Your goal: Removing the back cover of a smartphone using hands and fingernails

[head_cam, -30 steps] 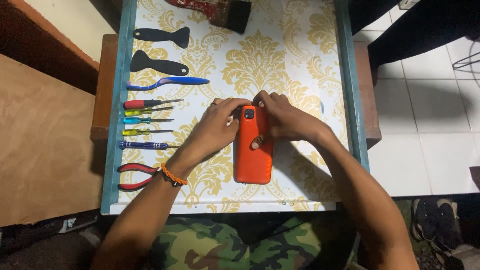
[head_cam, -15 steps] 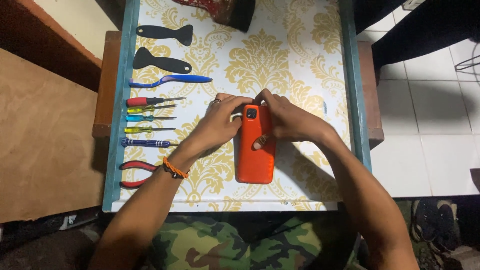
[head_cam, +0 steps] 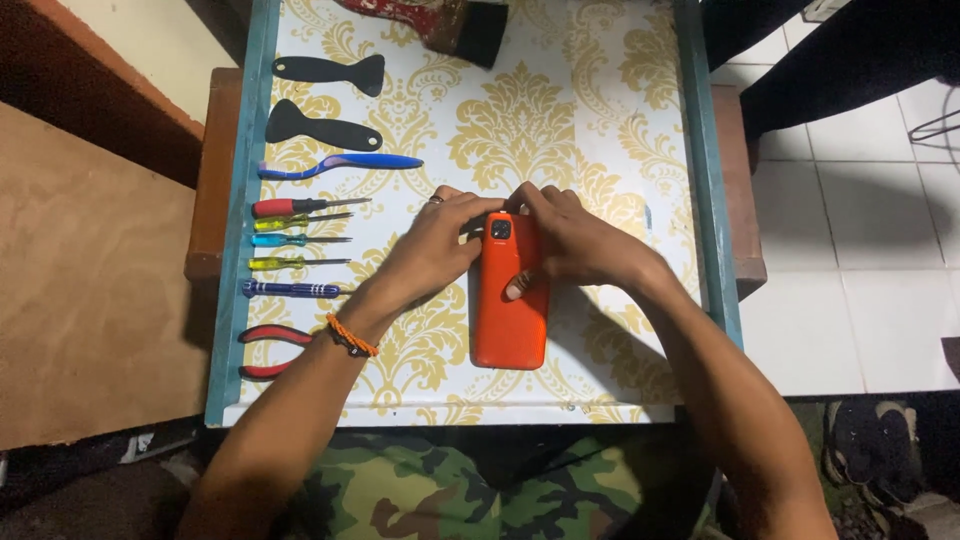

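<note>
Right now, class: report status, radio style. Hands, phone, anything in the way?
Left hand and right hand both gripping top end of orange phone. Phone flat, back up, on patterned table. Screwdrivers and pliers lined up left, clear of hands.

Bare-armed worker in camouflage trousers (head_cam: pixel 440 495) of green, tan and brown; an orange braided band (head_cam: pixel 352 337) with a dark strand circles the left wrist, and a ring (head_cam: pixel 435 200) shows on the left hand (head_cam: pixel 432 245).
</note>
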